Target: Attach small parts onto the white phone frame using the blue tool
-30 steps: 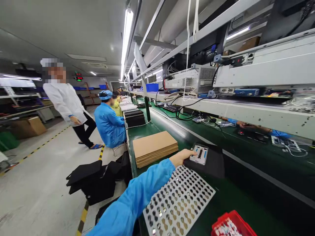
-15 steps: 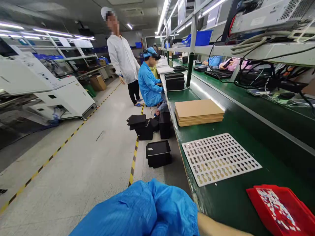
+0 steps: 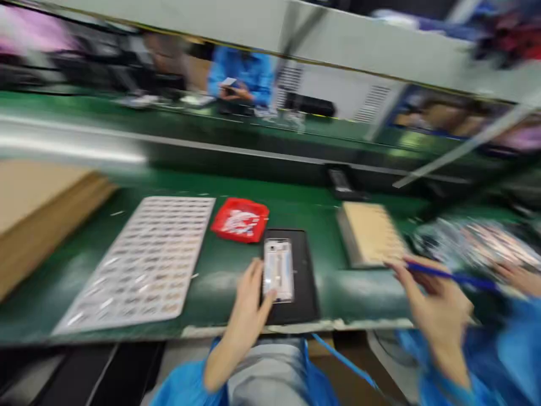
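Observation:
A pale phone housing (image 3: 279, 270) lies on a black tray (image 3: 305, 282) near the bench's front edge. My left hand (image 3: 247, 307) grips the housing's left side, its thumb over the lower corner and its fingers along the edge. Out to the right, my right hand (image 3: 439, 310) is raised, pinching a slim blue pen-like tool (image 3: 456, 276); blur hides its exact kind. Behind the tray sits a red bin (image 3: 240, 219) of small white pieces. A white sheet (image 3: 147, 256) with rows of small shapes lies to the left.
A cardboard stack (image 3: 51, 225) stands far left, and a cream-topped block (image 3: 372, 234) right of the tray. A co-worker's hand (image 3: 519, 277) is near clear bags (image 3: 486, 242) at right. Across the bench (image 3: 228, 282), a person in blue (image 3: 240, 73) holds a phone-like object.
The view has swung from the aisle to the bench in front of me. My hands, the phone housing and the blue tool now show; the aisle is out of sight.

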`<state>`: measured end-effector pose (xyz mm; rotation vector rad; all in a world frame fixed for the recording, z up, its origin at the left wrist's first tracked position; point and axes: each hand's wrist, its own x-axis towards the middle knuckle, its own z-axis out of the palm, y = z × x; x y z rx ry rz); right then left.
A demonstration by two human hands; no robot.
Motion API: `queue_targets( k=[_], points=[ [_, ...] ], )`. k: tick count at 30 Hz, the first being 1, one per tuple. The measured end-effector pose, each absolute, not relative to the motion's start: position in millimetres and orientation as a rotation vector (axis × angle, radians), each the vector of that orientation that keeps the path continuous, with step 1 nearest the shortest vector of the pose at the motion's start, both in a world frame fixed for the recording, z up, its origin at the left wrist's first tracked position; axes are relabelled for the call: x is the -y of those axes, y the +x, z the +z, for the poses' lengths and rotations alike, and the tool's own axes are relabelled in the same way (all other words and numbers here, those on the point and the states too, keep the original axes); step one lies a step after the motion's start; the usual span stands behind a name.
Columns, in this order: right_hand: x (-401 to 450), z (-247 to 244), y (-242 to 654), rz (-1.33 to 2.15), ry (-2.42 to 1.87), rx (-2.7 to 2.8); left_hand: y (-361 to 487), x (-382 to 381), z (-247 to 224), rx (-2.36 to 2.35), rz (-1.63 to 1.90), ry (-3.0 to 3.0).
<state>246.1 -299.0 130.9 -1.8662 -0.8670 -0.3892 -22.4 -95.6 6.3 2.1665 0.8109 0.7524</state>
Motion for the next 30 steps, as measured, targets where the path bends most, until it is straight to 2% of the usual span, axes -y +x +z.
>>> queue_targets(
  k=[8,13,18,24,30],
  points=[
    [301,115,305,-0.148,-2.194,0.849,-77,97,5,-0.053,0.924,2.665],
    [306,105,289,-0.139,-2.362,1.006,-65,95,4,0.020,0.866,2.726],
    [304,103,284,-0.146,-2.511,1.044,-41,91,10,-0.132,0.940,2.597],
    [294,127,235,-0.075,-1.953,0.817,-15,101,40,-0.260,0.914,2.194],
    [268,138,158,0.286,-1.568,0.649,27,128,92,-0.444,0.490,1.310]
  ],
)
